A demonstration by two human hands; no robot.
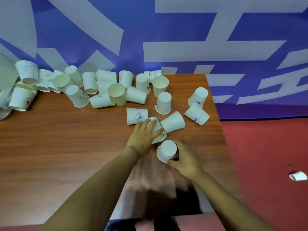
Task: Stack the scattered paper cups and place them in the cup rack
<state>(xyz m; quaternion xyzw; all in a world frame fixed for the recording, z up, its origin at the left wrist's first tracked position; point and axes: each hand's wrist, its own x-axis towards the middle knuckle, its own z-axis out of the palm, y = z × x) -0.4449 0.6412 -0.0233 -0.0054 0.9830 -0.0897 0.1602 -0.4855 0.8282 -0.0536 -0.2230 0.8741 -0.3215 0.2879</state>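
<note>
Head view: the upside-down paper cup (167, 151) sits in my right hand (184, 161), fingers curled round its wall, base up. Just beyond, up and left, my left hand (143, 134) grips a tilted cup (158, 130) on the wooden table (66, 139); I see no rack.

Wooden table (66, 147): carries many white paper cups (116, 90), most heaped along its far edge, some upright, some inverted, some on their sides. Several printed cups (137, 116) lie apart near the right edge. Red floor (266, 147): one cup (298, 176) on its side
</note>
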